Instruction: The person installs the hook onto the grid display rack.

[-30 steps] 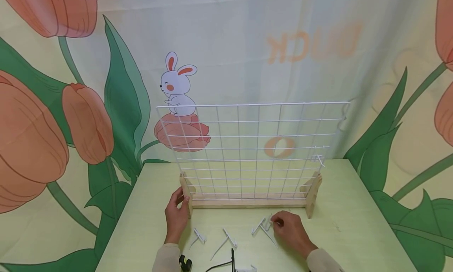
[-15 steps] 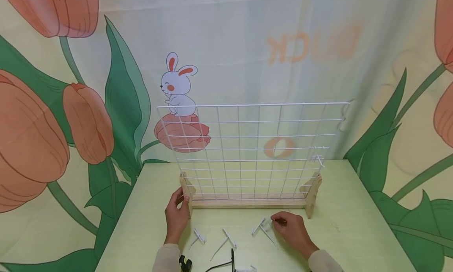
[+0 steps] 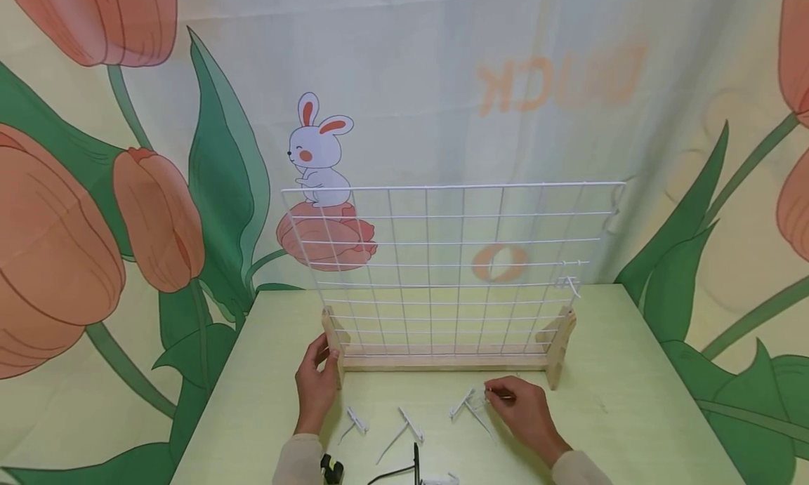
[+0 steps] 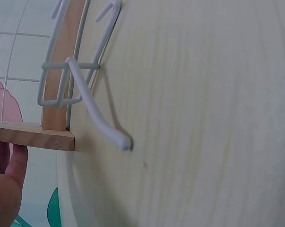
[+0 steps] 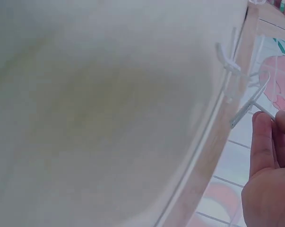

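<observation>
In the head view, we see a white wire grid [image 3: 442, 246] standing upright in a wooden stand [image 3: 442, 363] on the pale counter [image 3: 632, 408]. Our left hand [image 3: 317, 387] grips the stand's left leg, fingers curled behind it and thumb in front. Our right hand [image 3: 520, 408] has its fingertips together on a white hook [image 5: 242, 114], held in front of the stand, just beside a second hook [image 3: 463, 403] lying on the counter. Further left lie a long-pronged hook [image 3: 411, 425] and a short hook [image 3: 357, 420]. Near the bottom edge are a thin black piece [image 3: 416, 464] and a dark object [image 3: 331, 469] beside our left sleeve [image 3: 298, 460]. One mounted hook [image 3: 571, 285] hangs near the grid's right end. Behind it all is a curtain [image 3: 411, 71] printed with tulips and a rabbit.

In the left wrist view, our fingers press against the wood, and a white hook shows up close over the counter.

In the right wrist view, we pinch the hook's thin wire between thumb and fingers; the counter beyond is blurred.
</observation>
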Motion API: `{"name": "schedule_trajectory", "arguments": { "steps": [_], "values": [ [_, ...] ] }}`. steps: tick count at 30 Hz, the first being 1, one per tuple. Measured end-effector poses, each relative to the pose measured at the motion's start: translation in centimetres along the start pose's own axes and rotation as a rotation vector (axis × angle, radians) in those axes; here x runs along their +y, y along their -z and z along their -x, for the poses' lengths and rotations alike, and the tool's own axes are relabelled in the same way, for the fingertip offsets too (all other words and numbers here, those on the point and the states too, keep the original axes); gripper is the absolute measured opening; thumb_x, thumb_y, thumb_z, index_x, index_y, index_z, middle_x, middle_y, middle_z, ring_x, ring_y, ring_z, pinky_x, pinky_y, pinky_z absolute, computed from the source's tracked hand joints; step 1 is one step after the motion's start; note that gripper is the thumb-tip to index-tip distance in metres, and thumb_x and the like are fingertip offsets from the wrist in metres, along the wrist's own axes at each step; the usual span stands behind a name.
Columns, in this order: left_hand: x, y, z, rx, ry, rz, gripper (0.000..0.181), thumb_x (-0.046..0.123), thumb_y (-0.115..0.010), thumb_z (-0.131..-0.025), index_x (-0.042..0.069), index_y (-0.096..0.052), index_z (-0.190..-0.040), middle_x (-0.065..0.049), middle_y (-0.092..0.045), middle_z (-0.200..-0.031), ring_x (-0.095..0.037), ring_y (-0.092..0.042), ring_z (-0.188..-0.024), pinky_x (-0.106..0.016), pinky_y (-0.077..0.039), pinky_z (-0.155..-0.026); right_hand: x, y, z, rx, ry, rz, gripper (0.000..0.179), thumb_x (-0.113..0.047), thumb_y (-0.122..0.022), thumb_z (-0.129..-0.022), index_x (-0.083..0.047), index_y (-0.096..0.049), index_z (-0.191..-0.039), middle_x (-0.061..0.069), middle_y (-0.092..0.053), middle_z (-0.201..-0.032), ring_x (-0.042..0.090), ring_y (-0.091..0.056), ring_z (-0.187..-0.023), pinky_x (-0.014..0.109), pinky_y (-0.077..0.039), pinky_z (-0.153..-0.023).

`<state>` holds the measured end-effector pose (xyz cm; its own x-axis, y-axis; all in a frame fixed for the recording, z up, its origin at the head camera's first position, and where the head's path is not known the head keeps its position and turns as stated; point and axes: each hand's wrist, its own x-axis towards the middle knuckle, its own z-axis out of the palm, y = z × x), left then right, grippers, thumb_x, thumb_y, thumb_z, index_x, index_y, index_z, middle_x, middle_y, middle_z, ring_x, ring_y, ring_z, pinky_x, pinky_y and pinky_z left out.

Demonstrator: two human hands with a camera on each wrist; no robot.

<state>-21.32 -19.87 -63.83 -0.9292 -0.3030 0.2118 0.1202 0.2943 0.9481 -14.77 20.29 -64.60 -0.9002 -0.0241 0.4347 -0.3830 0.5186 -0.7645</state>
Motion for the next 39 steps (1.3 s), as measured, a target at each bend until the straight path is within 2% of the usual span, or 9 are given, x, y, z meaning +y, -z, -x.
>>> {"name": "schedule_trajectory", "arguments": {
  "steps": [8, 12, 24, 29, 34, 39],
  "values": [
    [0.3, 0.0, 0.1, 0.008, 0.012, -0.005, 0.043, 0.012, -0.066, -0.105, 0.02, -0.061, -0.147, -0.008, -0.066, -0.144, -0.03, -0.065, -0.128, -0.044, -0.059, -0.096, -1.2, 0.9, -0.8, 0.053, 0.029, -0.076, 0.026, 0.01, -0.085, -0.081, -0.007, -0.08, -0.1, 0.004, -0.081, -0.089, 0.005, -0.076, -0.079, 0.019, -0.061, -0.065],
    [0.2, 0.0, 0.0, -0.001, -0.001, -0.003, 0.043, 0.013, -0.066, -0.105, 0.021, -0.061, -0.147, -0.008, -0.066, -0.144, -0.03, -0.065, -0.128, -0.041, -0.059, -0.095, -1.8, 1.3, -1.3, 0.071, 0.023, -0.073, 0.023, 0.007, -0.085, -0.082, -0.007, -0.08, -0.099, 0.003, -0.081, -0.09, 0.004, -0.075, -0.08, 0.019, -0.061, -0.065],
    [-0.1, 0.1, 0.0, -0.005, -0.015, -0.01, 0.043, 0.014, -0.066, -0.105, 0.022, -0.061, -0.147, -0.007, -0.066, -0.145, -0.03, -0.065, -0.127, -0.041, -0.06, -0.093, -4.4, 2.5, -2.5, 0.115, 0.021, -0.133, 0.021, 0.006, -0.085, -0.084, -0.009, -0.08, -0.098, 0.007, -0.081, -0.096, 0.001, -0.076, -0.084, 0.02, -0.061, -0.067],
    [-0.2, 0.3, 0.0, -0.001, -0.011, -0.018, 0.043, 0.014, -0.066, -0.106, 0.022, -0.06, -0.147, -0.008, -0.066, -0.145, -0.03, -0.065, -0.127, -0.04, -0.06, -0.093, -5.4, 3.0, -3.3, 0.156, 0.076, -0.15, 0.022, 0.008, -0.084, -0.084, -0.008, -0.08, -0.099, 0.012, -0.08, -0.096, 0.003, -0.076, -0.084, 0.017, -0.06, -0.068],
    [-0.4, 0.2, -0.1, 0.008, -0.008, -0.015, 0.043, 0.013, -0.066, -0.105, 0.022, -0.061, -0.147, -0.008, -0.066, -0.144, -0.031, -0.065, -0.127, -0.044, -0.06, -0.094, -6.6, 3.7, -4.2, 0.18, 0.075, -0.17, 0.015, 0.004, -0.083, -0.087, -0.004, -0.08, -0.1, 0.015, -0.08, -0.097, -0.005, -0.074, -0.087, 0.016, -0.06, -0.07],
    [-0.5, 0.0, -0.2, 0.005, -0.008, -0.013, 0.043, 0.013, -0.065, -0.106, 0.022, -0.06, -0.148, -0.008, -0.065, -0.145, -0.03, -0.065, -0.128, -0.043, -0.061, -0.093, -8.0, 4.7, -5.1, 0.214, 0.108, -0.178, 0.015, 0.004, -0.082, -0.088, -0.003, -0.08, -0.101, 0.014, -0.08, -0.097, 0.005, -0.078, -0.087, 0.016, -0.06, -0.073]
  ]
}}
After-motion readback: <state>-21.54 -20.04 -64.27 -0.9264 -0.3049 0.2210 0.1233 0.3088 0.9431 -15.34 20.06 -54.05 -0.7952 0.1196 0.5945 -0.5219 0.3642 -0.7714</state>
